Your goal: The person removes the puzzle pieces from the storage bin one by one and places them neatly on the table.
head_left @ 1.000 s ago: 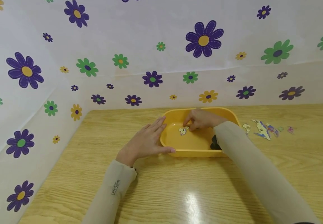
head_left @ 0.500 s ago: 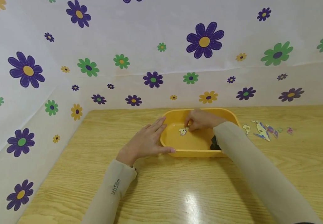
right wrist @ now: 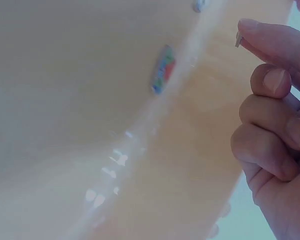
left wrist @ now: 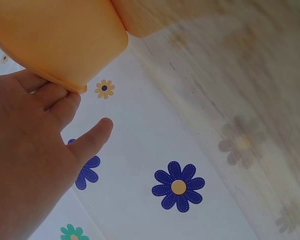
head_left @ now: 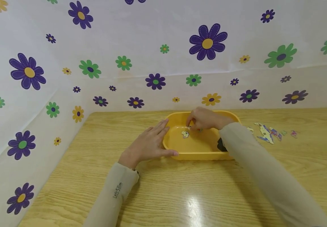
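My left hand (head_left: 146, 143) rests against the left end of a yellow plastic basin (head_left: 198, 155), thumb along the front wall. In the left wrist view its fairly straight fingers (left wrist: 65, 102) touch the rim. Inside the basin, my right hand (head_left: 206, 119) pinches a small thin flat piece (right wrist: 238, 39) between thumb and index finger, its other fingers curled. Only the edge of that piece shows in the right wrist view. Below the hand lie a pale cutout piece (head_left: 185, 134) and a colourful oval piece (right wrist: 163, 70) on the basin floor.
Several flat cutout pieces (head_left: 265, 133) lie on the wooden table (head_left: 163, 192) right of the basin. A dark object (head_left: 221, 145) sits in the basin's right side, partly behind the sleeve. A flower-print sheet (head_left: 140, 37) stands behind and at left.
My right hand has risen slightly from the basin floor with the small piece, uncovering the colourful piece. Its sleeve has shifted right, partly covering a pale cutout outside. My left hand stays put.
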